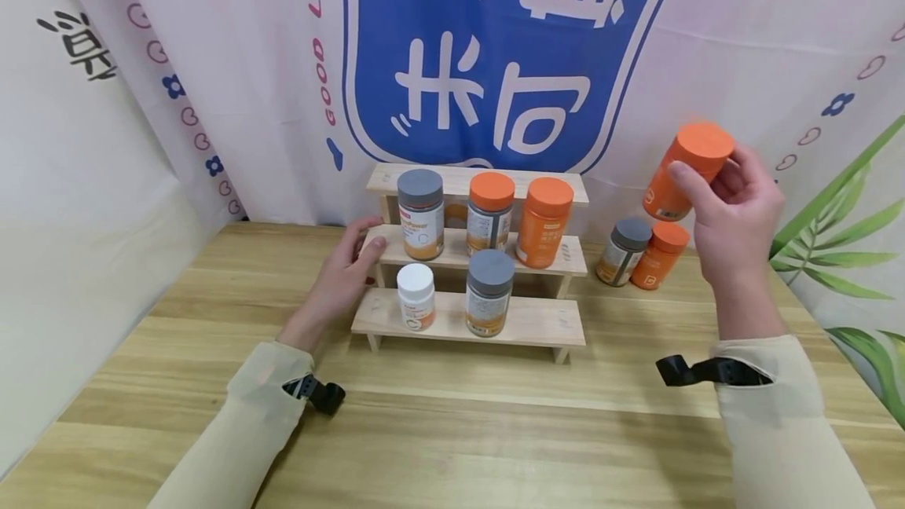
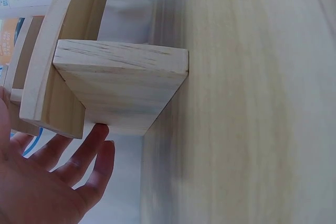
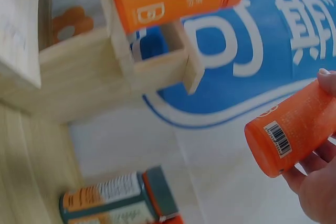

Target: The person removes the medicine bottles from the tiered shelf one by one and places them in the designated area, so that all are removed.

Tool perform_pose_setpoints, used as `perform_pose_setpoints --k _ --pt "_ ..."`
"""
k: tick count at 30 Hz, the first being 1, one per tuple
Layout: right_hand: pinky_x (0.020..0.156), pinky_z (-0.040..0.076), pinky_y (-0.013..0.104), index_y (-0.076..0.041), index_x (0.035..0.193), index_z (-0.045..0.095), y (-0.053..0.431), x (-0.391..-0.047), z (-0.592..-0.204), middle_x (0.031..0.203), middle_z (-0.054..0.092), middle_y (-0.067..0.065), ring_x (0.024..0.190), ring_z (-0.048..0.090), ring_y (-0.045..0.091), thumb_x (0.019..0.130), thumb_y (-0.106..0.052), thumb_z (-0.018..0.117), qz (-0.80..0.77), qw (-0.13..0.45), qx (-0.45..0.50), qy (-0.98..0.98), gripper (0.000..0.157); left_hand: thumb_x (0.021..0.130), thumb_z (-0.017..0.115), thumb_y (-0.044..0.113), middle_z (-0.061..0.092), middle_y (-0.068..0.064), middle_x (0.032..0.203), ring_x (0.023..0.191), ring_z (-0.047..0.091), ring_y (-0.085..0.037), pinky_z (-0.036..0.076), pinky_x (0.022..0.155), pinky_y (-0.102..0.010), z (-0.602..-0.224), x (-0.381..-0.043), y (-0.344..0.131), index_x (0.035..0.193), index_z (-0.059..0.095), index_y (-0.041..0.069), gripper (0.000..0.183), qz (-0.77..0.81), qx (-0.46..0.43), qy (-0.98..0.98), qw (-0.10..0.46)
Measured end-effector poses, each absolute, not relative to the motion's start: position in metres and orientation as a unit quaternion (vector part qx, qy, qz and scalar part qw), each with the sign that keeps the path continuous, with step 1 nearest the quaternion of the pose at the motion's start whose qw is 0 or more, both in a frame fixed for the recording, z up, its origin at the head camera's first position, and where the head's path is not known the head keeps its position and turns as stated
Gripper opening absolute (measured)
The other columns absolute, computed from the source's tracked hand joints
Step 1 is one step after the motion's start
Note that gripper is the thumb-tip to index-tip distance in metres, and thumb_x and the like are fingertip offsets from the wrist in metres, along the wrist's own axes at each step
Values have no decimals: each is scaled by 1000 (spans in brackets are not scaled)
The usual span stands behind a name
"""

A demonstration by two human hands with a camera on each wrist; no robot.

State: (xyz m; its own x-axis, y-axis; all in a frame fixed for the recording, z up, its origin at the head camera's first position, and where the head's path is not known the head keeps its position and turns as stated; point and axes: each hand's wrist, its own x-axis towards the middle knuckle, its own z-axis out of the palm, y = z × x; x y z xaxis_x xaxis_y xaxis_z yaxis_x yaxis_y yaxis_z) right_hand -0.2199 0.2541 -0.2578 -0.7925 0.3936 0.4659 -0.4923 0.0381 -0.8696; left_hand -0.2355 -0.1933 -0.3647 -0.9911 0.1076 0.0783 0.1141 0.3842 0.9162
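Note:
My right hand (image 1: 738, 214) grips an orange supplement bottle (image 1: 675, 187) with an orange lid, tilted in the air right of a three-tier wooden display stand (image 1: 523, 326). The right wrist view shows the barcode near the base of this bottle (image 3: 291, 129). My left hand (image 1: 339, 273) holds the left end of the middle tier, thumb on top; in the left wrist view its fingers (image 2: 94, 140) reach beneath the wood. On the middle tier stand a grey-lidded bottle (image 1: 422, 218), an orange-lidded grey bottle (image 1: 489, 218) and an orange bottle (image 1: 543, 230).
The lowest tier bears a small white bottle (image 1: 415, 301) and a grey-lidded bottle (image 1: 488, 301). Right of the stand, a grey-lidded bottle (image 1: 618, 258) and an orange bottle (image 1: 659, 260) stand close together on the wooden table (image 1: 452, 430). A printed curtain (image 1: 261, 85) hangs behind.

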Motion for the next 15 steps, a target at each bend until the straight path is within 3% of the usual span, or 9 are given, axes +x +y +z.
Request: perform_pose_setpoints --k 9,15 --pt "116 48 26 -21 140 68 280 -220 -275 134 70 -1 125 61 17 91 -14 86 695 305 -34 -651 53 114 42 49 48 -21 159 138 52 -40 53 103 -57 -364 -236 -193 163 33 25 56 -555 -64 -829 0" --pt "114 48 23 -21 141 67 292 -219 -284 135 69 -1 125 59 15 91 -13 85 712 304 -67 -630 54 114 41 49 48 -21 158 138 52 -39 52 104 -58 -364 -235 -193 163 32 25 56 -557 -62 -828 -2"
